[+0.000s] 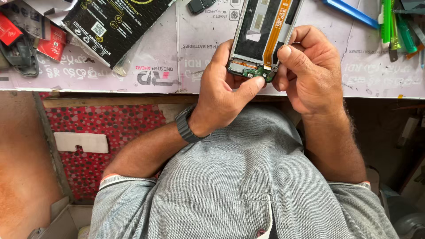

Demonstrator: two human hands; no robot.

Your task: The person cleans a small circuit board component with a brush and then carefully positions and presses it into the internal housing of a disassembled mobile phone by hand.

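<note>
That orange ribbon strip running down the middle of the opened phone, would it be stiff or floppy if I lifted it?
The orange ribbon strip looks thin and flat against the opened phone, so it is probably floppy and very light. It likely creases or tears easily. Its lower end runs toward the small green board under the left hand thumb, so pulling may strain it.

Your workbench (pixel 177 57) wears a pale printed sheet; a black packet (pixel 113 26) lies top-left; green tools (pixel 396 26) sit far right.

Bright, even daylight; sharp, perhaps slightly edge-warped.
</note>
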